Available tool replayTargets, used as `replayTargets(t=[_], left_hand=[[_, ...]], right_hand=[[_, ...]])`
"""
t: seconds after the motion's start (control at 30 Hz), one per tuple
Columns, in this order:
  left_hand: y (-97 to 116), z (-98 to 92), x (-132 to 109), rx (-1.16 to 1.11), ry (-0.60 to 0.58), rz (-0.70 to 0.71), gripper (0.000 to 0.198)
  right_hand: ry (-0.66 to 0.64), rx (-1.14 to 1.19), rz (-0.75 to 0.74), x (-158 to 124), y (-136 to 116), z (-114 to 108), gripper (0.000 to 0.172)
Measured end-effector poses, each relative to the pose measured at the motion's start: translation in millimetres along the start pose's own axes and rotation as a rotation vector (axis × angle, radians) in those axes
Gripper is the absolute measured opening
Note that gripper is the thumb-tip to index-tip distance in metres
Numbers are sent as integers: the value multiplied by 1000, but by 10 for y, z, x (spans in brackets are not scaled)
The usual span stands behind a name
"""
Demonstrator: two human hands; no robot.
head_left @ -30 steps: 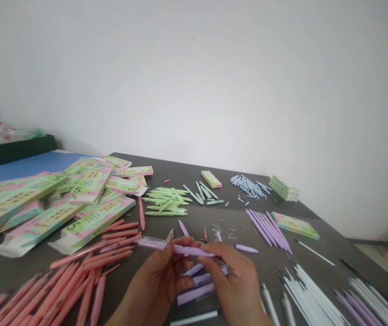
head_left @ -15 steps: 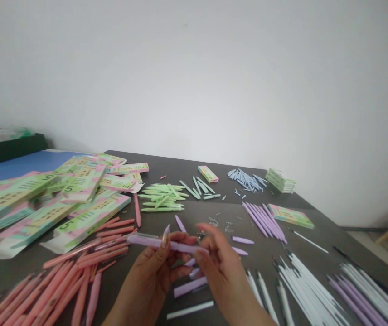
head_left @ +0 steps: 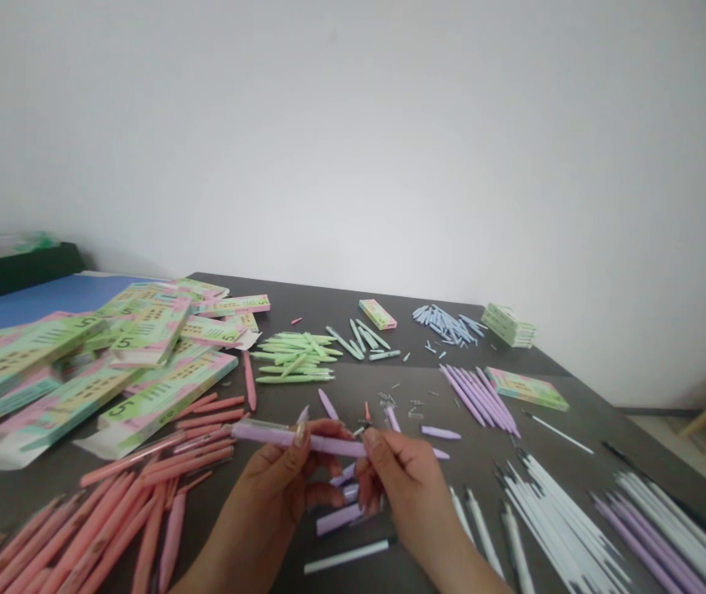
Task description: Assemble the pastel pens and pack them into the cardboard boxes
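Observation:
My left hand [head_left: 282, 483] is closed around a light purple pen barrel [head_left: 334, 445], which lies sideways with its clear clip end to the left. At the barrel's right end, the thumb and fingers of my right hand [head_left: 406, 474] pinch together; any small part between them is hidden. Just beyond the right fingertips rests a purple pen tip piece [head_left: 393, 419]. Under the hands are several purple pen parts [head_left: 337, 518], partly covered. A white refill with a dark end [head_left: 346, 558] lies nearer to me.
Pink pens [head_left: 99, 528] and printed pen boxes [head_left: 167, 400] spread over the left side. Green pens [head_left: 297, 356] and blue pen parts [head_left: 445, 323] lie farther back. Small springs [head_left: 415, 408] are scattered mid-table. On the right are purple barrels [head_left: 480, 400] and white refills [head_left: 563, 520].
My right index finger has come down from its raised position, and the hand now pinches the barrel's end. A purple tip piece now shows beyond the right hand.

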State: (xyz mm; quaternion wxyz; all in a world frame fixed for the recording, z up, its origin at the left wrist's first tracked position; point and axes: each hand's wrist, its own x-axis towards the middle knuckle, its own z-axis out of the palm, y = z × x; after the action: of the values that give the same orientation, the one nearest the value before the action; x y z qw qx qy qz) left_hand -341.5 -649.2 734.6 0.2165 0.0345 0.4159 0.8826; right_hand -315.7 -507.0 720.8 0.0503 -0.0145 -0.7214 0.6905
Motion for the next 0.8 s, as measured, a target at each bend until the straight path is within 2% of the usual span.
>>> replayTargets(t=[0.07, 0.13, 0.27, 0.4, 0.53, 0.63, 0.7, 0.8], left_hand=[[-8, -6, -4, 21, 9, -9, 20], [-13, -9, -5, 36, 32, -1, 20], [-20, -8, -3, 82, 22, 13, 22], [-47, -29, 4, 149, 24, -7, 22], [-61, -77, 17, 207, 49, 35, 18], [-32, -96, 15, 279, 14, 95, 16], [-2, -104, 12, 330, -8, 141, 16], [33, -121, 18, 404, -20, 189, 18]], right_hand=[[-19, -24, 14, 0, 25, -2, 49], [-33, 36, 9, 1, 43, 5, 40], [-45, 108, 26, 6, 46, 13, 39], [-98, -22, 95, 23, 48, -7, 52], [-57, 46, 18, 25, 10, -25, 35], [-47, -5, 23, -4, -33, -23, 29], [-78, -39, 41, -27, -34, -7, 33], [-162, 35, 112, -48, 23, 46, 42]])
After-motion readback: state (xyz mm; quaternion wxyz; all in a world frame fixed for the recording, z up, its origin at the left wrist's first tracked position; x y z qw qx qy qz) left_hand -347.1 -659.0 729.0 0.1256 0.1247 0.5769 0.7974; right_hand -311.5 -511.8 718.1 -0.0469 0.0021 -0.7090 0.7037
